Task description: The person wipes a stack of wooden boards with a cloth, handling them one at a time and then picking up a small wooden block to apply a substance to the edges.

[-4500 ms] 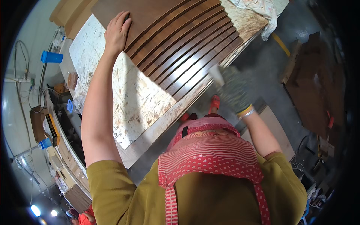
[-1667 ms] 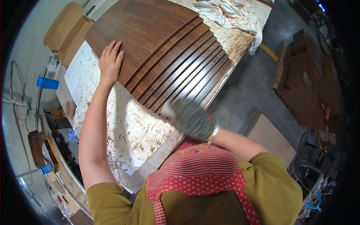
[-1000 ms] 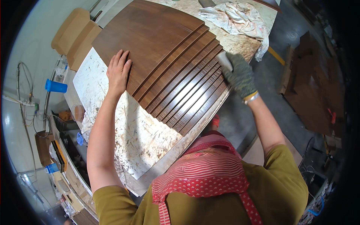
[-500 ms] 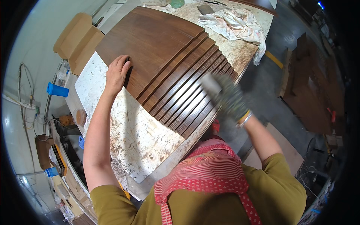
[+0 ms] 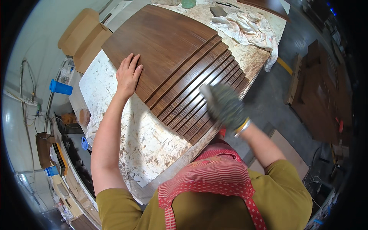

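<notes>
A stack of dark brown wooden panels [image 5: 168, 32] lies on the table, each one set back from the one below, so their near edges form steps. My bare left hand [image 5: 128, 74] lies on the left edge of the top panel, its fingers stretched out. In a dark camouflage-patterned glove, my right hand [image 5: 227, 107] is closed round a small grey block [image 5: 206, 92], which looks like a sanding block. It is over the stepped panel edges at the near right. The underside of the block is hidden, so contact with the wood cannot be made out.
A stained white board [image 5: 138, 142] covers the table. A crumpled white cloth [image 5: 249, 28] and a dark flat block [image 5: 218, 11] lie at the far right. An open cardboard box [image 5: 82, 38] and a blue cup [image 5: 61, 87] stand left. More brown panels [image 5: 314, 92] stand beyond the aisle.
My right hand has shifted slightly left and nearer with the grey block. My left hand's fingers have spread more on the top panel's edge. The whole view has shifted a little.
</notes>
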A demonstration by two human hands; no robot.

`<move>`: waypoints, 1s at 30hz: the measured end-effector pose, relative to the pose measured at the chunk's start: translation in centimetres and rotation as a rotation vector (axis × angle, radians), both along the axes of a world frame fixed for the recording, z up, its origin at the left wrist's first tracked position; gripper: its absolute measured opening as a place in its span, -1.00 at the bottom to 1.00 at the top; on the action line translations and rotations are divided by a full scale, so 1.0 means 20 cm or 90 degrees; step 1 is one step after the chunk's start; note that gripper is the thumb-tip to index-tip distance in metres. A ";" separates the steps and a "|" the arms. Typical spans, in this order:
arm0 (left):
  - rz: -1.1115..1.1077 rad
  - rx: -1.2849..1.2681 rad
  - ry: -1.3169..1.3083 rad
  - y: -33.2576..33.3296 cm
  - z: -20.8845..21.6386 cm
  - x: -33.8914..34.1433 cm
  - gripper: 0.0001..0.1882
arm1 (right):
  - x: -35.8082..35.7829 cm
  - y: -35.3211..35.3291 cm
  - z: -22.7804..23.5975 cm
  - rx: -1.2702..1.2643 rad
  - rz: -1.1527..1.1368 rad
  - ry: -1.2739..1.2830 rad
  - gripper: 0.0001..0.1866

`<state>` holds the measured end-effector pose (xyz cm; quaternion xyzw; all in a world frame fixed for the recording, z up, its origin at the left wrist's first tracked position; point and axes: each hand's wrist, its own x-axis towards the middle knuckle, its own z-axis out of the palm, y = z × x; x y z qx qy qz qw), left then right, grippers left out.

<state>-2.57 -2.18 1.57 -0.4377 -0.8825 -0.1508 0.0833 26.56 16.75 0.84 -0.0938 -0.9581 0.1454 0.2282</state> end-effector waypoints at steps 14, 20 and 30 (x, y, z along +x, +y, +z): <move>-0.005 0.006 -0.021 0.04 0.01 0.02 -0.49 | 0.08 0.58 -0.03 -0.261 -0.209 0.102 -0.56; -0.003 0.015 -0.011 0.03 0.00 0.01 -0.50 | -0.06 0.62 -0.06 -0.105 -0.187 0.079 -0.56; -0.017 0.024 -0.006 0.07 0.01 0.03 -0.50 | 0.00 -0.43 -0.04 -0.211 0.298 0.027 -0.59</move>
